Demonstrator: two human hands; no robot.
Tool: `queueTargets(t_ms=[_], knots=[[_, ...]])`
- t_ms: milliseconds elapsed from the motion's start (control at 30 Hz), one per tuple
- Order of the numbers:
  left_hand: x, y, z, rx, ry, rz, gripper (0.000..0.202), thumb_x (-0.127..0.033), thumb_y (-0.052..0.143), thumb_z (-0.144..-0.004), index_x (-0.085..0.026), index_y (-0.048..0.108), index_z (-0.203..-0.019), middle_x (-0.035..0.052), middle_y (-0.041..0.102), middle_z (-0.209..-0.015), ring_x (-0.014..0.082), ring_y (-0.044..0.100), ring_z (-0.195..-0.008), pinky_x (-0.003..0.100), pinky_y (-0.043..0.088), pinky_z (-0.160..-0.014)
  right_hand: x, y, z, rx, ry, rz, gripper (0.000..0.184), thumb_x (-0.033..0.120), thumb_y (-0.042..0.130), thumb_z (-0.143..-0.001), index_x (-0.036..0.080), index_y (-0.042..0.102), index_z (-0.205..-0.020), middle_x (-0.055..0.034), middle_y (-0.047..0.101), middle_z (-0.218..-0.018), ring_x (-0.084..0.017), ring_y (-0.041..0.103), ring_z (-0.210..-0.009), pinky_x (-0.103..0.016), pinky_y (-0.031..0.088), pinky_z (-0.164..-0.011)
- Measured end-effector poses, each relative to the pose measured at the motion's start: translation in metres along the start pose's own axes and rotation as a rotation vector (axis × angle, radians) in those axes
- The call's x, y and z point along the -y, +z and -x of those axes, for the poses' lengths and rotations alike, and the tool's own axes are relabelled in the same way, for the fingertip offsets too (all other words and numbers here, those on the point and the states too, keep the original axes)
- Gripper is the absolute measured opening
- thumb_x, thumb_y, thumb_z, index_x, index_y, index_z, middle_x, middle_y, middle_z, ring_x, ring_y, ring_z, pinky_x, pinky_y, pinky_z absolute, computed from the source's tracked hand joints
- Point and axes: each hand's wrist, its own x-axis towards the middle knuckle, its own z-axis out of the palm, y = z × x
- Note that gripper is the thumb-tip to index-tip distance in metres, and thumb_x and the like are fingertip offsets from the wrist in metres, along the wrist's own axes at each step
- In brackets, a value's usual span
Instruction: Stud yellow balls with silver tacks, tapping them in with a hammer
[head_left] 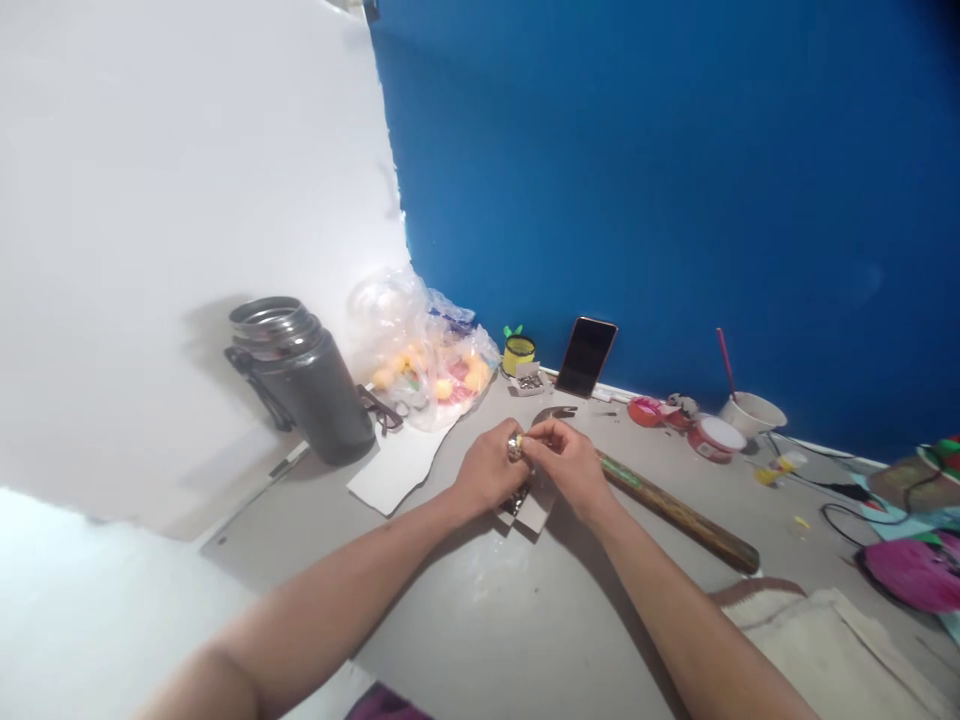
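My left hand (489, 466) is closed, with a small shiny metal piece (514, 446) showing at its fingers and a bit of yellow on it. Meeting it from the right, my right hand (568, 462) has thumb and fingertips pinched together; whatever lies between them is too small to make out. Under both hands is an open white cardboard box (534, 510) holding small metal bits, partly hidden. A hammer lies just beyond and to the right, its curved claw head (553, 412) behind my right hand and its wooden handle (679, 512) slanting toward me.
A dark thermos (304, 385) without a lid stands left, near white paper (401, 470) and a plastic bag (431, 365). At the back are a yellow container (518, 354), another small box (529, 380) and a leaning phone (586, 357). Right: a white cup (754, 414), cloth (840, 655).
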Motion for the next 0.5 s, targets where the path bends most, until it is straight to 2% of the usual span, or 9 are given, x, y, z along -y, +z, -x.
queueTargets(t_ms=[133,300,400,500], knots=[[-0.001,0.002,0.002,-0.019,0.031,-0.04,0.009,-0.021,0.056,-0.075,-0.022,0.048,-0.079,-0.0019,0.058,-0.072,0.0166,0.053,-0.068,0.028,0.035,-0.062,-0.002,0.0,0.0,0.036,0.009,0.015,0.025,0.039,0.077,-0.069,0.02,0.068,-0.082,-0.0016,0.067,-0.075,-0.016,0.056,-0.066,-0.029,0.043,-0.063],[-0.001,0.003,0.002,0.063,-0.016,0.201,0.015,-0.021,0.061,-0.072,-0.022,0.051,-0.083,-0.0046,0.055,-0.069,0.0138,0.051,-0.063,0.026,0.038,-0.061,-0.004,-0.016,-0.01,-0.02,0.005,-0.093,0.038,0.057,0.071,-0.076,0.019,0.061,-0.074,0.0015,0.059,-0.064,-0.01,0.04,-0.05,-0.027,0.031,-0.05],[0.0,-0.003,-0.003,0.051,0.01,0.306,0.014,-0.028,0.063,-0.077,-0.021,0.053,-0.083,-0.0033,0.055,-0.072,0.0133,0.05,-0.066,0.026,0.04,-0.063,0.0,-0.026,-0.016,-0.077,-0.038,0.023,0.035,0.052,0.071,-0.075,0.019,0.062,-0.071,0.0015,0.059,-0.062,-0.011,0.043,-0.053,-0.026,0.034,-0.052],[0.001,-0.011,-0.01,-0.02,0.0,0.466,0.013,-0.032,0.054,-0.085,-0.02,0.056,-0.082,-0.0023,0.052,-0.07,0.0119,0.046,-0.062,0.025,0.037,-0.058,0.009,-0.023,-0.01,-0.015,-0.071,0.217,0.025,0.041,0.065,-0.079,0.019,0.062,-0.07,0.0007,0.063,-0.065,-0.014,0.051,-0.059,-0.026,0.039,-0.058]])
